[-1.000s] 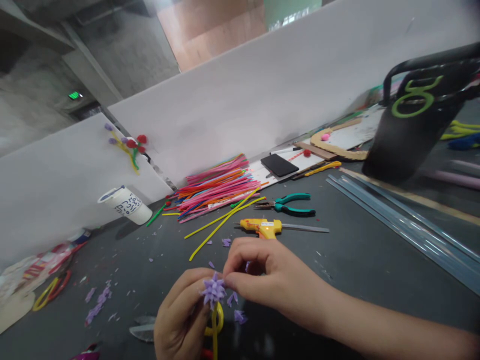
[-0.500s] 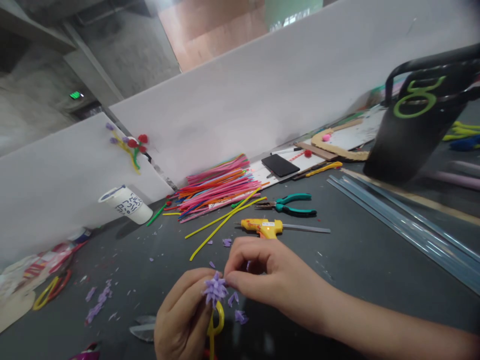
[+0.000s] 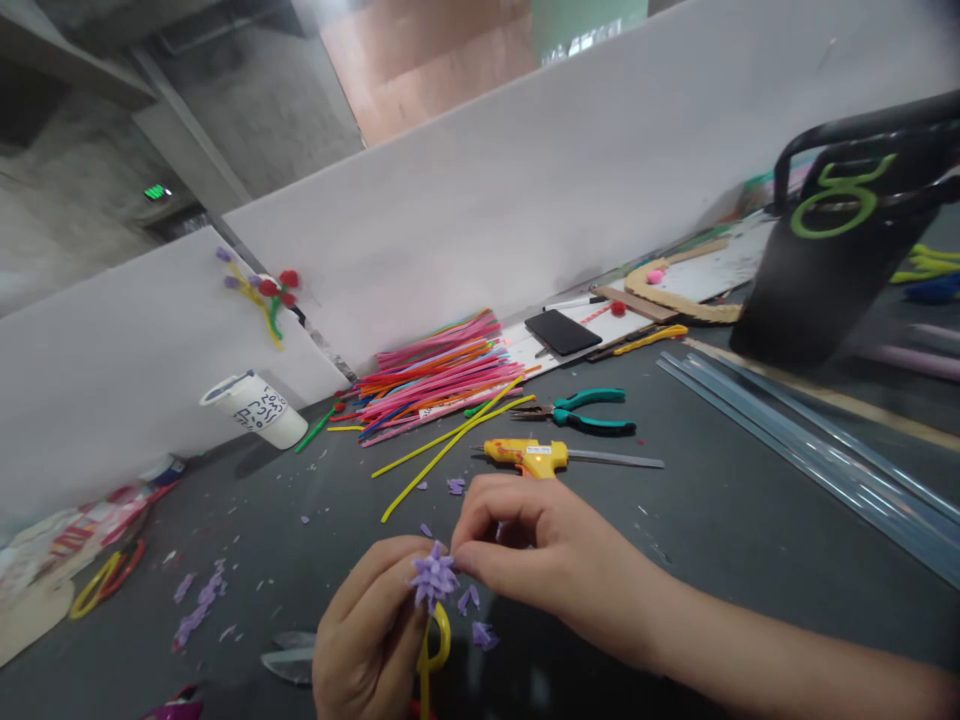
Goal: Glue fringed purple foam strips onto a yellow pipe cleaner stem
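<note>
Left hand (image 3: pixel 367 640), low in the view, grips a yellow stem (image 3: pixel 429 650) topped by a purple flower (image 3: pixel 433 578), fingers curled shut around the stem. Right hand (image 3: pixel 540 560) meets it from the right; thumb and forefinger are pressed together, pinching the flower's edge. Beyond the hands, on the dark table (image 3: pixel 720 510), lie a yellow glue gun (image 3: pixel 529 456), green-handled pliers (image 3: pixel 585 410), and a heap of coloured craft stems (image 3: pixel 439 375). Purple scraps (image 3: pixel 196 608) lie at left.

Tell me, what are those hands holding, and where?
The left hand grips a purple flower just below its head, on the yellow stem. The right hand pinches its petals.
</note>
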A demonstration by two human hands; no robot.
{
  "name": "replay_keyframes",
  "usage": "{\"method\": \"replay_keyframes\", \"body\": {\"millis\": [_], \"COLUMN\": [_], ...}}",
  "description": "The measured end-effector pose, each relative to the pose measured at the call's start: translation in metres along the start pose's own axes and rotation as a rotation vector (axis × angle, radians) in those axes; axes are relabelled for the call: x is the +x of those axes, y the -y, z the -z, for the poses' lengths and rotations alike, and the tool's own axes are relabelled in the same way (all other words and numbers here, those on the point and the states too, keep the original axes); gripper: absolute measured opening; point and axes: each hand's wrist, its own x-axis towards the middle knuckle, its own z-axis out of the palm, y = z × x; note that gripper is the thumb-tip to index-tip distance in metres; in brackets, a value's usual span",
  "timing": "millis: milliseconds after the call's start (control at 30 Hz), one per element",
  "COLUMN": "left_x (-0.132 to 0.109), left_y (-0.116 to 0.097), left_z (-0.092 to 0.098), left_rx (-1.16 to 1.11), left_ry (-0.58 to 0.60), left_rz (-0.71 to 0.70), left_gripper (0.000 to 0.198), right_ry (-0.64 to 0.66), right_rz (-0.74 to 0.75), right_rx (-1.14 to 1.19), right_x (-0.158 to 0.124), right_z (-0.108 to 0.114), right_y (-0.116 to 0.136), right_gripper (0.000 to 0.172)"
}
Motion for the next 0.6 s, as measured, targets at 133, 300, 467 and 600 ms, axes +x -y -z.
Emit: {"method": "replay_keyframes", "body": {"millis": [133, 300, 467, 600], "left_x": [0.0010, 0.0032, 0.0026, 0.0021], "left_y": [0.0002, -0.0023, -0.0026, -0.0009], "left_z": [0.0000, 0.0001, -0.0006, -0.0007], "left_rx": [-0.009, 0.015, 0.021, 0.019], "left_ry": [0.000, 0.009, 0.002, 0.014], "left_rz": [0.004, 0.011, 0.017, 0.007], "left_gripper": [0.025, 0.022, 0.023, 0.022], "right_ry": [-0.005, -0.006, -0.010, -0.012], "right_rz": [-0.001, -0.001, 0.005, 0.004], "right_rx": [0.006, -0.004, -0.008, 0.005], "right_x": [-0.0013, -0.0013, -0.0005, -0.0006], "right_z": [-0.0010, -0.0019, -0.0006, -0.0006], "right_y": [-0.0005, -0.0008, -0.0014, -0.0023], "right_gripper": [0.014, 0.014, 0.014, 0.013]}}
